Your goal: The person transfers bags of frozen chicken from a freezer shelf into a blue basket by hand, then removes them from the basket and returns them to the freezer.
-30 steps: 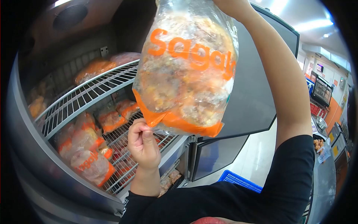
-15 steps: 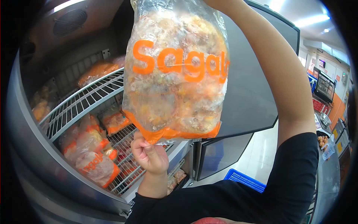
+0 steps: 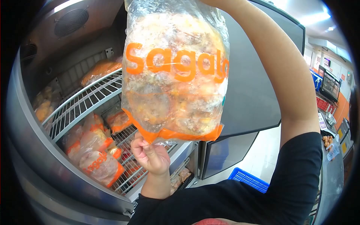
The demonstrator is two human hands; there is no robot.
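Observation:
A large clear plastic bag of frozen meat (image 3: pixel 174 101) hangs upright before me, with orange "Sagal…" lettering and an orange bottom band. Frost and pale yellowish pieces show through it. My left hand (image 3: pixel 153 156) pinches the bag's lower left corner between thumb and fingers. Raised over the bag, my right arm reaches its top, where only a bit of my right hand (image 3: pixel 213 2) shows at the upper frame edge. Its fingers are out of frame, but the bag hangs from there. Behind is an open upright freezer with a white wire shelf (image 3: pixel 88 95).
Similar orange-banded bags (image 3: pixel 99 165) lie on the lower rack, and another orange bag (image 3: pixel 101 71) is on the upper shelf. The grey freezer door (image 3: pixel 251 86) stands open at right. A blue plastic basket (image 3: pixel 249 180) is on the floor. Eggs (image 3: pixel 327 141) sit on a counter (image 3: pixel 332 176).
The bag has shifted slightly left and its lettering faces me a little more. My left hand keeps its pinch on the corner. The view has moved slightly.

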